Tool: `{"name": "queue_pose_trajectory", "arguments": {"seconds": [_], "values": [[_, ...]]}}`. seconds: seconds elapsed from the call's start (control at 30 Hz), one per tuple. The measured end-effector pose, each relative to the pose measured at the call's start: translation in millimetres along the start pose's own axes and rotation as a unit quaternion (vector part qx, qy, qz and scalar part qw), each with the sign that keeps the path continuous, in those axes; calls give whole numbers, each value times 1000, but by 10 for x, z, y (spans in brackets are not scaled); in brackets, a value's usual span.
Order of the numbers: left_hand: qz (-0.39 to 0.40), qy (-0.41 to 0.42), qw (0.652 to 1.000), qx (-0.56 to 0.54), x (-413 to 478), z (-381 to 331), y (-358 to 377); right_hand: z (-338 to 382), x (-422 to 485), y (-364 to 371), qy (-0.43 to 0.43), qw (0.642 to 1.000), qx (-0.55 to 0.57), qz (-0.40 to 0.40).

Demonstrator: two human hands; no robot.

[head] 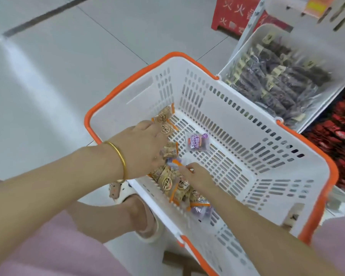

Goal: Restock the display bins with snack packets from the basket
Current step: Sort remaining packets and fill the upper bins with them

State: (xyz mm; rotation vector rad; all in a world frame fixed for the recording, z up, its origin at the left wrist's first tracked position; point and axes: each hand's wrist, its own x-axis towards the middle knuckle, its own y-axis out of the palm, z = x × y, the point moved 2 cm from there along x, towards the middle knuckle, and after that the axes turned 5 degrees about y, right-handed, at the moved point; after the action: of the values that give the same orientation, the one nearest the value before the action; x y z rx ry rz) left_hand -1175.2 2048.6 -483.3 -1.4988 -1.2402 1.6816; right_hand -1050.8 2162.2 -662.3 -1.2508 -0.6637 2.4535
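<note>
basket [235,124], white slotted plastic with an orange rim, stood on the tiled floor [68,66], with both hands reaching inside it. left hand [141,144], a gold bangle [121,156] on its wrist, lay palm down at the near left corner. its fingers [157,134] were spread and bent over the brown snack packets [167,182], touching them; it could not be told whether they gripped any. more packets of that kind lay just beyond the left fingertips, against the basket wall, and under the right wrist.

right hand [197,176] sat just beside the left, lower in the pile. its fingers were curled, with the tips pinched on an orange-edged packet [174,162] lying between the two hands.

one purple packet [197,142] lay flat on the basket bottom, apart from the pile, beyond the right fingertips and to the right of the left ones.

display bin [245,48], white, stood well beyond both sets of fingers, past the far right edge of the basket, and was filled with dark packets [277,80]. to the right of that, a lower bin held red packets [335,140]; detail there was blurred. a foot in a pale slipper [147,226] showed under the left forearm, beside the basket.
</note>
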Motion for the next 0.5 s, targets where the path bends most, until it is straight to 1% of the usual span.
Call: {"name": "queue_pose_trajectory", "arguments": {"seconds": [0.07,0.23,0.27,0.33,0.4,0.5], "values": [[7,1,1000,3,15,10,20,11,-3,71,1,999,32,-35],[12,3,1000,-5,50,14,13,95,-137,188,-13,992,-4,-123],[12,0,1000,-6,58,14,16,97,-162,210,-10,993,-15,-117],[8,-3,1000,-5,80,12,12,70,-191,257,-4,997,-43,-71],[10,-1,1000,0,99,-9,-10,22,-203,259,-5,999,-40,-31],[23,3,1000,0,149,-45,-53,23,-221,49,-13,999,-29,-27]]}}
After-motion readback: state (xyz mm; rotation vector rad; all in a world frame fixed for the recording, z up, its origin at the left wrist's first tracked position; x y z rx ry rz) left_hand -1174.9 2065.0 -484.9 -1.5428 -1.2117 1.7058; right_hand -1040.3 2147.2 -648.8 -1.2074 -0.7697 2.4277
